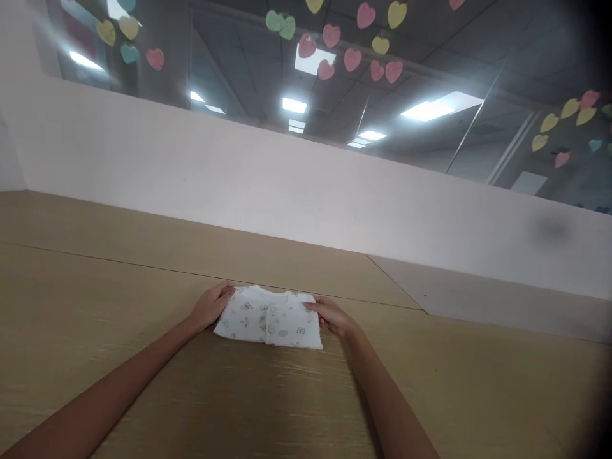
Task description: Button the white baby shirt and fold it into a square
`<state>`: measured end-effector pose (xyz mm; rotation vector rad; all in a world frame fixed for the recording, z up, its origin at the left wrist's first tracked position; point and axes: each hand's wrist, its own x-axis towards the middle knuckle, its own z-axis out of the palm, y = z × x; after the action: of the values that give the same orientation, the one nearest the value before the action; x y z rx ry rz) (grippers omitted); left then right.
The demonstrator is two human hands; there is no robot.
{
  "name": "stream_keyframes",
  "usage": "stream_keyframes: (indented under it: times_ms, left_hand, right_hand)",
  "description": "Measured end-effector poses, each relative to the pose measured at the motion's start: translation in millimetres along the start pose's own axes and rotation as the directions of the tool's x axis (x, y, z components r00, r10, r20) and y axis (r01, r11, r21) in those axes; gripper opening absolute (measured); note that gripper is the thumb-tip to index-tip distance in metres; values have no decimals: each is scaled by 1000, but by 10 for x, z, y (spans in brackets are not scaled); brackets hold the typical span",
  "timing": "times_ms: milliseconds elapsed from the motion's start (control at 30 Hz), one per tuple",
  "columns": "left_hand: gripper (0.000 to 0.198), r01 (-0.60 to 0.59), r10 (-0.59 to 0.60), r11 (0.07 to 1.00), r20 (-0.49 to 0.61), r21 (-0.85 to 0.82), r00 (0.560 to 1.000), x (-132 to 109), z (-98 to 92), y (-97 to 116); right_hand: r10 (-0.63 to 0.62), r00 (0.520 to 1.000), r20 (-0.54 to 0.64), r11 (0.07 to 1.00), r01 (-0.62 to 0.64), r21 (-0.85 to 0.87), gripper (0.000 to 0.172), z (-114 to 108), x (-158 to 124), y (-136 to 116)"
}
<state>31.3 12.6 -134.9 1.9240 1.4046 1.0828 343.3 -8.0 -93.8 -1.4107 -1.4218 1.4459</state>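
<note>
A small white baby garment (268,317) with a pale printed pattern lies folded into a compact rectangle on the wooden table (143,357). My left hand (211,305) rests against its left edge, fingers curled onto the fabric. My right hand (331,315) presses on its right edge, fingers laid over the cloth. Both arms reach forward from the bottom of the view.
A low white wall (306,191) runs behind the table. Above it a glass pane carries several coloured heart stickers (354,58) and reflects ceiling lights. A seam (396,284) separates the table from a paler surface at the right.
</note>
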Motion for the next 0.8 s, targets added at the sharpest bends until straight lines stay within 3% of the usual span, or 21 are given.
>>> stream_keyframes:
  times_ms: [800]
  left_hand:
    - [44,21,-21,999,2,36,1000,1,0,-19]
  right_hand:
    - [-29,999,-33,998,28,-52,24,21,-31,-26]
